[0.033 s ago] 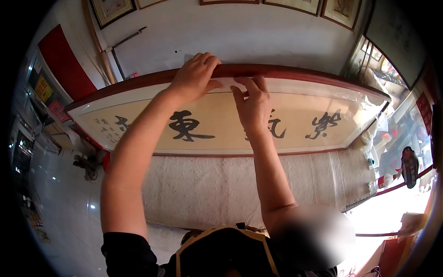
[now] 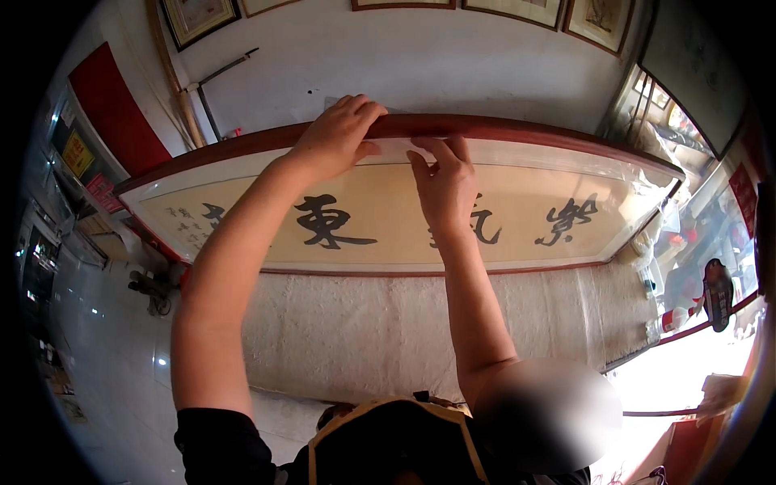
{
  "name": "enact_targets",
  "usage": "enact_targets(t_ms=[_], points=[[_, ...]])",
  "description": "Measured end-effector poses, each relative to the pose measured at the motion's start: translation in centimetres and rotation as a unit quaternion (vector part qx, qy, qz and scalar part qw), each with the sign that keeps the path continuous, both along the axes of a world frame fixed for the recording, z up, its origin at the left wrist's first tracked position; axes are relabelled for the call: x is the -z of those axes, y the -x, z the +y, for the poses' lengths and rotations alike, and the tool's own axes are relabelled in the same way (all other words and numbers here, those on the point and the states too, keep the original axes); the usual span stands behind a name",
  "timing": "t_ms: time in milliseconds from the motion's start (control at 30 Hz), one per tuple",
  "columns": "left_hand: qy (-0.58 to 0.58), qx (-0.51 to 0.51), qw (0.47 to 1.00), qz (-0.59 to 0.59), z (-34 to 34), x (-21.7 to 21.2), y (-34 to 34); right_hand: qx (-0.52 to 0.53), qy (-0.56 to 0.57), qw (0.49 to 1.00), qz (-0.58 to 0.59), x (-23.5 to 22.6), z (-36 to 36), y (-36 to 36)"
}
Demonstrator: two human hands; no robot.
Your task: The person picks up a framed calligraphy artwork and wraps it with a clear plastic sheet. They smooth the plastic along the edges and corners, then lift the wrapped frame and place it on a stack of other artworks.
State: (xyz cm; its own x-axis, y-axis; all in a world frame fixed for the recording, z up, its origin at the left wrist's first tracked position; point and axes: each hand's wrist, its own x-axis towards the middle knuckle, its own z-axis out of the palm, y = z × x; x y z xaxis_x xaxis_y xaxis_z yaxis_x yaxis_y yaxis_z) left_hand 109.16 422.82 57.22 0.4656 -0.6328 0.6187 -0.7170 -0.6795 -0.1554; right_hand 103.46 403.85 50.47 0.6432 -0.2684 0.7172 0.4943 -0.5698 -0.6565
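Note:
A long framed calligraphy piece (image 2: 517, 182), with black brush characters on cream paper, leans back on a pale covered surface. Its dark red wooden picture frame (image 2: 533, 132) runs along the top. My left hand (image 2: 335, 139) wraps over this top rail, fingers on its upper side and thumb in front. Just to the right, my right hand (image 2: 446, 182) is curled below the rail, fingertips against its lower inner edge and thumb bent toward them. Whatever those fingertips pinch is too small to make out. Shiny clear film shows over the artwork's right part.
Below the frame spreads the pale, wrinkled covered surface (image 2: 356, 331). Behind stands a white wall (image 2: 323, 52) with framed pictures (image 2: 511, 10) hung high. Wooden poles (image 2: 186, 105) lean at the left, above a glossy tiled floor (image 2: 121, 356). Clear plastic sheeting (image 2: 647, 234) bunches at the right end.
My left forearm and elbow have shifted slightly to the left. Both hands keep their places at the top rail, and the framed piece looks the same.

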Motion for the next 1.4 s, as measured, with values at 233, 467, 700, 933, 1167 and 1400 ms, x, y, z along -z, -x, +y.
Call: enact_targets(t_ms=[233,467,700,933,1167,1400], points=[[0.011,-0.112,0.993,0.049,1.1,-0.2,1.4,0.037,-0.016,0.999,0.02,0.1,1.3,-0.3],[0.029,-0.079,0.996,0.011,0.8,0.6,0.7,0.051,-0.037,0.998,-0.012,0.6,2.1,-1.2],[0.024,-0.09,0.996,0.016,0.8,0.6,0.6,0.006,0.014,0.999,-0.037,1.3,1.2,-1.7],[0.02,-0.094,0.995,0.017,0.7,0.6,0.5,0.064,0.003,0.996,-0.067,1.2,3.0,-1.1],[0.01,-0.108,0.994,0.02,0.9,0.5,0.8,0.032,0.052,0.995,-0.082,0.9,2.7,-1.3],[0.013,-0.077,0.996,0.049,2.7,-0.1,0.8,-0.029,-0.059,0.997,-0.052,0.4,5.1,-1.0]])
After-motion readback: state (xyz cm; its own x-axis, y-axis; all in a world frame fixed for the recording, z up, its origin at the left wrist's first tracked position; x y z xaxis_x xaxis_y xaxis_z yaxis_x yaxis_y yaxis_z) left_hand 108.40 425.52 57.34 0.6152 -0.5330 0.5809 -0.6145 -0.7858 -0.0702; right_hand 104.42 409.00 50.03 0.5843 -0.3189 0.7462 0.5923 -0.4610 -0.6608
